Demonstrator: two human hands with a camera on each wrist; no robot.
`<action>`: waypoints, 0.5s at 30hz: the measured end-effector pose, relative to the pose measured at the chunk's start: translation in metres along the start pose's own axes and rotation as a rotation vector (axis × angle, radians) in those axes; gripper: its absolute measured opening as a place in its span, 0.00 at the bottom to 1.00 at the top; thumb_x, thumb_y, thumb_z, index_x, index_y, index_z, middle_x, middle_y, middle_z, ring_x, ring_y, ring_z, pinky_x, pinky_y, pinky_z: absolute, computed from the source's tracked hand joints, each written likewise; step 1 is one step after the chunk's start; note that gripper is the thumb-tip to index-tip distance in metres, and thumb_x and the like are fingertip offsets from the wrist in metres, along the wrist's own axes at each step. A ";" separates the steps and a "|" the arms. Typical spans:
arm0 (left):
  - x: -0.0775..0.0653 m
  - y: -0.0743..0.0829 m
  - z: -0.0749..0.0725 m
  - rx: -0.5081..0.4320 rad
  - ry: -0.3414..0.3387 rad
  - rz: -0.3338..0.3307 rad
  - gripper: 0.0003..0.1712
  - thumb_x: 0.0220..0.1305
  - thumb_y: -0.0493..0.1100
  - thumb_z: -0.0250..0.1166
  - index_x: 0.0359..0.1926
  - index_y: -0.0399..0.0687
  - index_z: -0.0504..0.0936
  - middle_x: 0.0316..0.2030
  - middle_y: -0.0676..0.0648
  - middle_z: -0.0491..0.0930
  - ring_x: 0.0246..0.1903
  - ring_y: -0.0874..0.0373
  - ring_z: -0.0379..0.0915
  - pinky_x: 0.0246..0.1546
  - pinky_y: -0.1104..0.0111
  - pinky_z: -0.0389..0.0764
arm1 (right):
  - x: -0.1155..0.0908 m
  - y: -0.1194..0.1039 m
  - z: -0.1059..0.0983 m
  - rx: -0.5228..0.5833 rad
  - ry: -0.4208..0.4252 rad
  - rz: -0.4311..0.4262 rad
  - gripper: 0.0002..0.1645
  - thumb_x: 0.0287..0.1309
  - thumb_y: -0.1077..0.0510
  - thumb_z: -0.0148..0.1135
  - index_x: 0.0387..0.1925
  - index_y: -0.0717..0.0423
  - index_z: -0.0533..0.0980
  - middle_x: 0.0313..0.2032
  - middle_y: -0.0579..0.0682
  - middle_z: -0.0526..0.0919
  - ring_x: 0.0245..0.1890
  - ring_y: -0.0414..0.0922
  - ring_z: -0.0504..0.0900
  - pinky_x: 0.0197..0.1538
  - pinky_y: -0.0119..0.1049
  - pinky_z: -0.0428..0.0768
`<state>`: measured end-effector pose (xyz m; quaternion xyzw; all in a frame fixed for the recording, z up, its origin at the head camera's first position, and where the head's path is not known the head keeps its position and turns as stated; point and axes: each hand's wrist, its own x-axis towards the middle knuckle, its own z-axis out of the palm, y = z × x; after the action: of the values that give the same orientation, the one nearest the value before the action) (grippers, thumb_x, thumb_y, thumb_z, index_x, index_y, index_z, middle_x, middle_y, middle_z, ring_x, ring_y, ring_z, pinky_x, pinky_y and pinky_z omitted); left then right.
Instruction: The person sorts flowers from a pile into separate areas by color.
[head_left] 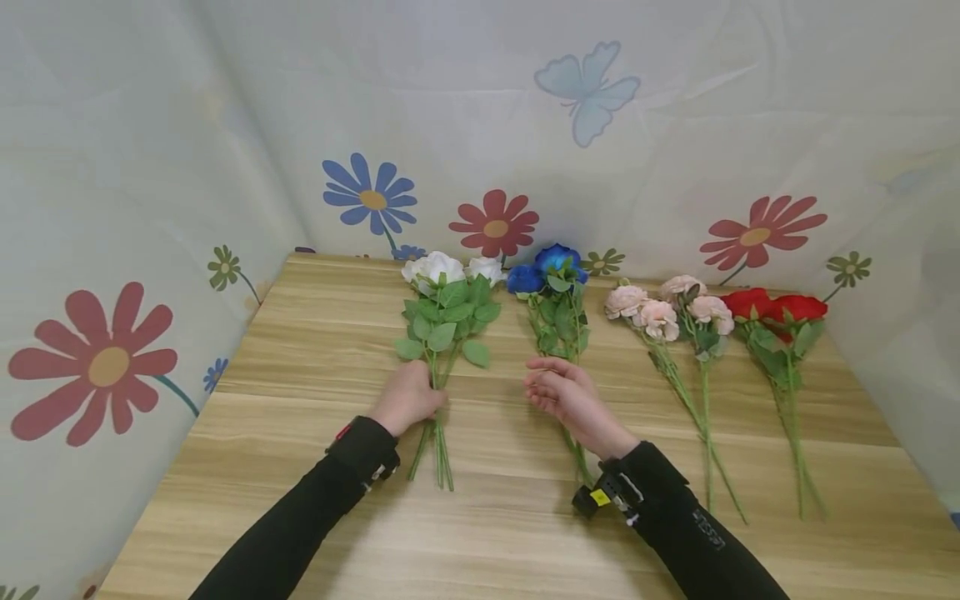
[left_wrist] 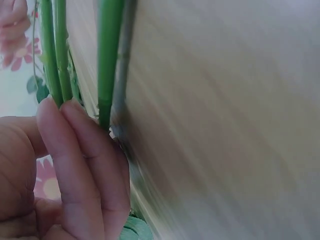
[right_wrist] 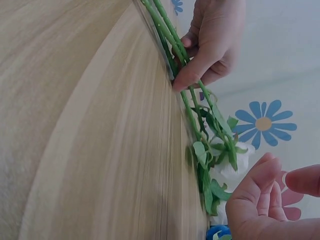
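My left hand (head_left: 411, 397) pinches the green stems (left_wrist: 61, 50) of the white roses (head_left: 437, 271), whose blooms point toward the back wall. In the left wrist view, thumb and fingers close round some of these stems, while a thicker stem passes beside the fingertips. My right hand (head_left: 576, 406) is over the stems of the blue roses (head_left: 558, 262), fingers loosely bent and holding nothing. The right wrist view also shows the left hand (right_wrist: 212, 47) on the stems, with white petals and leaves (right_wrist: 205, 175) beyond it.
Right of the blue roses lie pale pink flowers (head_left: 658, 318), their long stems crossing. Red roses (head_left: 795, 308) lie at the far right. All rest on a wood-grain table (head_left: 300, 358), with a flower-print cloth (head_left: 450, 108) hanging behind and at the sides.
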<state>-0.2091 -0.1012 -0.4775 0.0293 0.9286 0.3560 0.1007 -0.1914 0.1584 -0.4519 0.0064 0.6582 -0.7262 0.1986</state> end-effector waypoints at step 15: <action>-0.006 -0.014 -0.018 0.136 0.017 0.001 0.23 0.66 0.42 0.61 0.13 0.46 0.73 0.09 0.51 0.76 0.09 0.60 0.67 0.13 0.73 0.62 | 0.000 0.002 -0.004 0.001 -0.014 -0.016 0.24 0.73 0.64 0.47 0.66 0.71 0.61 0.39 0.45 0.80 0.38 0.37 0.81 0.45 0.26 0.81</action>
<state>-0.2068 -0.1241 -0.4733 0.0334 0.9514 0.2925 0.0905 -0.1918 0.1622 -0.4547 -0.0038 0.6565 -0.7281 0.1972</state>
